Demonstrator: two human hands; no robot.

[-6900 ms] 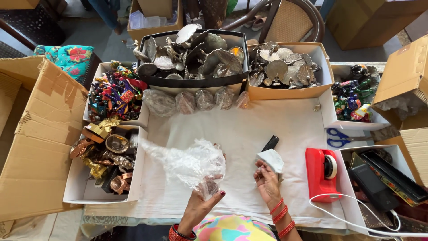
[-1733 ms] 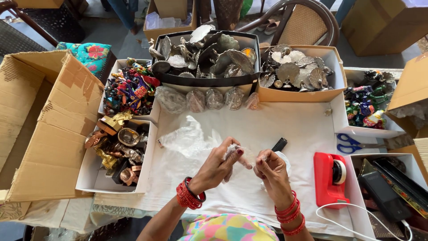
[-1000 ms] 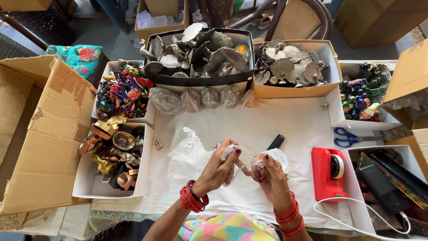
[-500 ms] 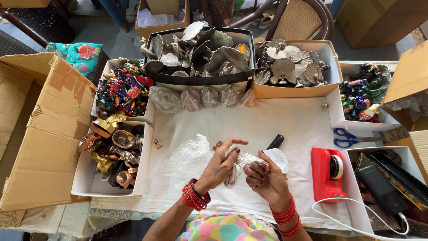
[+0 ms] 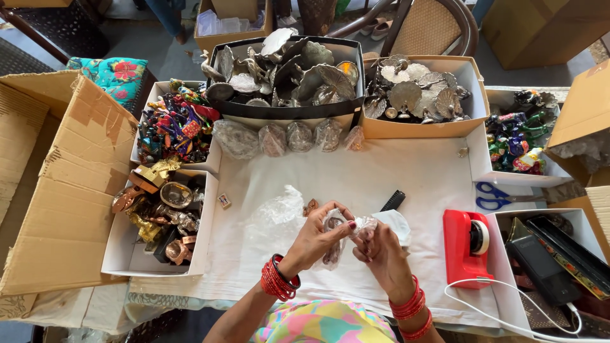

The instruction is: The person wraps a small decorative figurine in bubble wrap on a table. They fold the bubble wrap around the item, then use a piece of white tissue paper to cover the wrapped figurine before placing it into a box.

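Fingers (image 5: 348,223) of our left hand (image 5: 314,240) are curled and pinched together on a small brown piece (image 5: 332,249) half wrapped in clear film (image 5: 363,223); the thumb and forefinger close on the film's top edge. Our right hand (image 5: 384,254) meets it just beside, its fingers bent and nipped shut on the same film, so both hands clamp the one bundle between them. The bundle sits above the white worktop (image 5: 406,171), near the front edge and a little right of centre. We cannot tell what the piece is, since the film and the fingers hide most of it.

In the head view, a loose heap of film (image 5: 276,213) lies just left of the left hand. A black marker (image 5: 393,201) and a white wad (image 5: 395,223) lie just beyond the right hand. A red tape dispenser (image 5: 466,248) stands to the right, with blue scissors (image 5: 492,195) past it. Left of the cloth, a white tray (image 5: 121,254) holds brass pieces (image 5: 162,213), and another behind it holds coloured figures (image 5: 173,127). At the far edge a black box (image 5: 289,70) and a tan box (image 5: 416,95) hold metal shell shapes, with a row of wrapped bundles (image 5: 286,136) in front of the black box. An open carton (image 5: 57,190) stands at the far left.
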